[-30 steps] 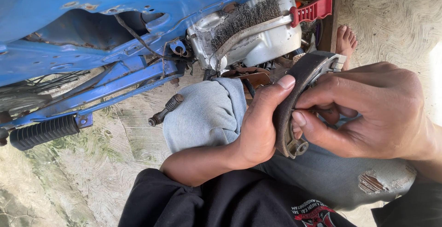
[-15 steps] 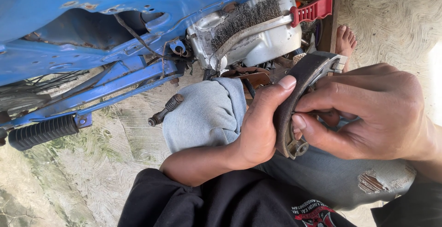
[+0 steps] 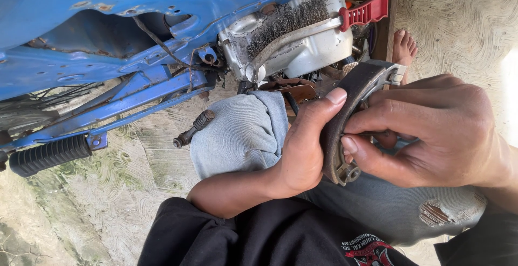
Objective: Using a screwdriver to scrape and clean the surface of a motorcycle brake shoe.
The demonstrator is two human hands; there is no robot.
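The blue metal motorcycle frame (image 3: 135, 39) fills the space above and to the left of both hands, its paint chipped and a thin dark cable hanging across it. Right of that, just above the left hand's fingertips, sits the silver-grey engine casing (image 3: 313, 50), with a wire brush with grey bristles and a red plastic handle (image 3: 302, 20) lying across it. Beneath the hands are the person's knees in grey-blue worn jeans (image 3: 243, 131), one torn patch showing below the right wrist. Far to the left of the hands, a black ribbed rubber footpeg (image 3: 48, 155) juts from the frame, and a smaller dark metal peg (image 3: 193, 128) points toward the knee.

The curved dark brake shoe with a rusty metal rim (image 3: 345, 115) is held upright between the two hands, above the lap. The left hand (image 3: 305, 147) grips its outer curve, index finger stretched along the lining. The right hand (image 3: 431, 131) pinches the inner side, thumb and fingers closed on the web. The step in hand looks like inspecting or cleaning the shoe; the brush lies within reach, nothing blocking it. A bare foot (image 3: 403, 47) rests beyond the shoe's top end.
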